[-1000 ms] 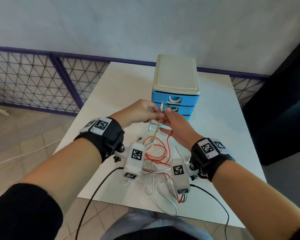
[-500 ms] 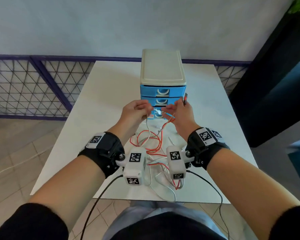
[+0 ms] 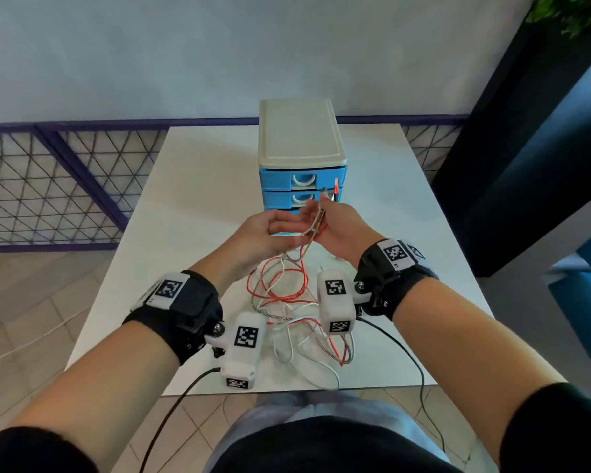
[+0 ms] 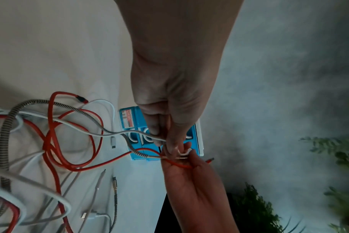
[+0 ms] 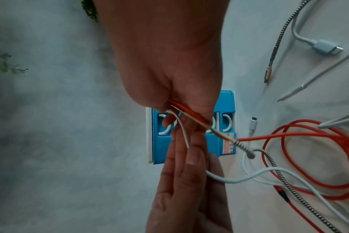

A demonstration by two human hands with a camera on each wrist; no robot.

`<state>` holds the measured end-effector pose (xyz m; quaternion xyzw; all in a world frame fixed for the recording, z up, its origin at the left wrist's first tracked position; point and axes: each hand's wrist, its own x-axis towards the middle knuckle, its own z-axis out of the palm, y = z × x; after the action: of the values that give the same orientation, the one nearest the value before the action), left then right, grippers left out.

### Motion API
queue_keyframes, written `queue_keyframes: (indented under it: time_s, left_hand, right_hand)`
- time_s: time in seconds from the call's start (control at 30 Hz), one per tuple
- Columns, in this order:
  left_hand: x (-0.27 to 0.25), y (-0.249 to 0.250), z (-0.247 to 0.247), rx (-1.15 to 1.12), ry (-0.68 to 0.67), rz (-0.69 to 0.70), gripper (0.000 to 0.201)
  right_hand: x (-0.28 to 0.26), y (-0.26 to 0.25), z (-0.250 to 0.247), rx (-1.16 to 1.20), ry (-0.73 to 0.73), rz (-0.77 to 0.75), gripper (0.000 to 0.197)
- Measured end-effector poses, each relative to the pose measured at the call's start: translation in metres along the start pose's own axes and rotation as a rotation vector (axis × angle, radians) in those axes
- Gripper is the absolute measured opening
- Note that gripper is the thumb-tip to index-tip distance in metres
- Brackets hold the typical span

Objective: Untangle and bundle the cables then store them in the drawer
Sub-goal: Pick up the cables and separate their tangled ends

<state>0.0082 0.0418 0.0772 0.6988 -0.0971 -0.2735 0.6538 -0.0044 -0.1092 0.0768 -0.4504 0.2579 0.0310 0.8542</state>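
A tangle of cables (image 3: 287,302) lies on the white table (image 3: 191,199) in front of the blue drawer unit (image 3: 301,141), whose drawers are shut. Both hands are raised above the tangle and touch. My right hand (image 3: 324,208) grips the red cable (image 5: 289,135) and the striped braided cable (image 5: 277,170) together in its fist (image 5: 189,116), and their plug ends (image 3: 335,191) stick up. My left hand (image 3: 304,218) pinches a white cable (image 4: 102,134) between thumb and fingertips (image 4: 165,141), right at the right palm.
Loose plugs lie on the table, among them a grey USB-C plug (image 5: 327,48) and a gold one (image 5: 267,75). A purple-framed mesh fence (image 3: 48,186) runs on the left. A dark panel (image 3: 526,165) stands on the right. The table's near edge is just under my wrists.
The right hand has carried the plug ends up and to the right, in front of the drawers. The left hand has reached across to the right palm. The head view has centred on the table.
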Motion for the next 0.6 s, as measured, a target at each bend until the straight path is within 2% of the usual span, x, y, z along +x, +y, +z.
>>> queue_keyframes:
  time_s: [0.1, 0.2, 0.27, 0.33, 0.43, 0.5, 0.53, 0.6]
  left_hand:
    - [0.003, 0.003, 0.003, 0.171, 0.058, 0.06, 0.035]
    - [0.01, 0.007, 0.011, 0.502, 0.167, 0.156, 0.043]
    - [0.013, 0.009, 0.017, 0.511, 0.113, 0.195, 0.054]
    - [0.015, 0.009, 0.024, 0.441, 0.022, 0.154, 0.056]
    - [0.012, 0.003, 0.034, 0.461, -0.112, 0.189, 0.033]
    - [0.011, 0.002, 0.038, 0.462, -0.141, 0.29, 0.022]
    - [0.013, 0.001, 0.038, 0.481, -0.147, 0.323, 0.024]
    - [0.019, -0.003, 0.033, 0.613, -0.171, 0.339, 0.029]
  right_hand:
    - [-0.003, -0.001, 0.003, 0.07, -0.039, -0.065, 0.037]
    - [-0.007, -0.004, 0.007, -0.041, -0.059, -0.192, 0.036]
    - [-0.01, -0.007, 0.011, -0.116, -0.026, -0.275, 0.036]
    - [-0.013, -0.011, 0.014, -0.16, 0.016, -0.363, 0.036]
    - [-0.02, -0.018, 0.018, -0.066, 0.006, -0.451, 0.034]
    - [-0.021, -0.022, 0.018, 0.122, 0.036, -0.429, 0.034]
    - [-0.021, -0.024, 0.015, 0.194, 0.056, -0.403, 0.035]
    - [-0.02, -0.025, 0.007, 0.192, 0.083, -0.378, 0.035]
